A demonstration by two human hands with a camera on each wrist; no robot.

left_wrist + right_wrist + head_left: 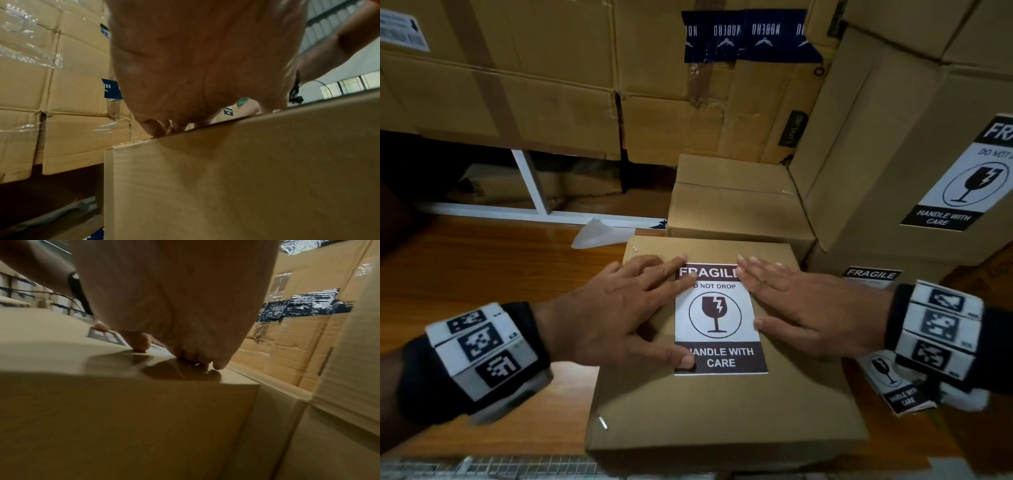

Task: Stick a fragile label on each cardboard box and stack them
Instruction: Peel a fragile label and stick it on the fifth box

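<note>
A brown cardboard box [722, 411] lies flat in front of me on the wooden surface. A white and dark fragile label [717, 317] sits on its top face. My left hand [619, 315] lies flat on the box, with straight fingers on the label's left edge and the thumb on its lower left corner. My right hand [804, 305] presses flat along the label's right edge. From the left wrist view I see the left hand [195, 65] on the box top [246, 178]. The right wrist view shows the right hand [174, 305] on the box [123, 418].
A plain smaller box [736, 202] stands behind the labelled one. A tall box with a fragile label [959, 178] rises at right. Loose labels [893, 380] lie under my right wrist. Large cartons [534, 68] wall the back. A peeled backing sheet [599, 233] lies on the wood.
</note>
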